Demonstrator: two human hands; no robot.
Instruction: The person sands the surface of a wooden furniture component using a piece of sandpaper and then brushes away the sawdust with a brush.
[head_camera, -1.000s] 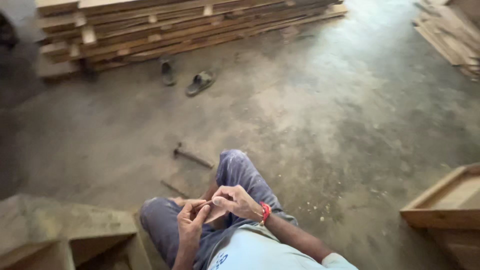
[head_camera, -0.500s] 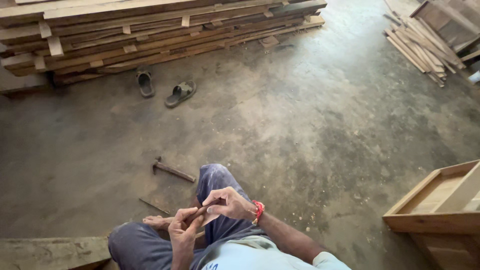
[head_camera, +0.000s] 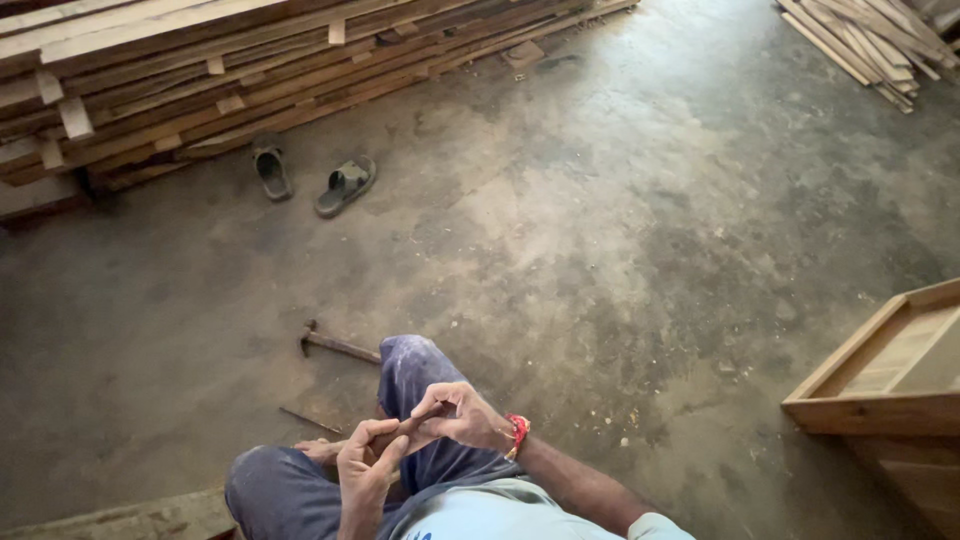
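since the earlier frame our view has tipped down and the lumber stack (head_camera: 250, 70) sits higher, while the hands stay at our knees. our left hand (head_camera: 362, 462) and right hand (head_camera: 462, 415) both pinch a small dark stick (head_camera: 412, 422), fingers closed on it, just above our lap. a hammer (head_camera: 338, 345) and a thin nail (head_camera: 308, 419) lie near on the concrete floor (head_camera: 620, 230), two sandals (head_camera: 310, 178) farther off. we judge a firm, steady pinch with both thumbs close together works best.
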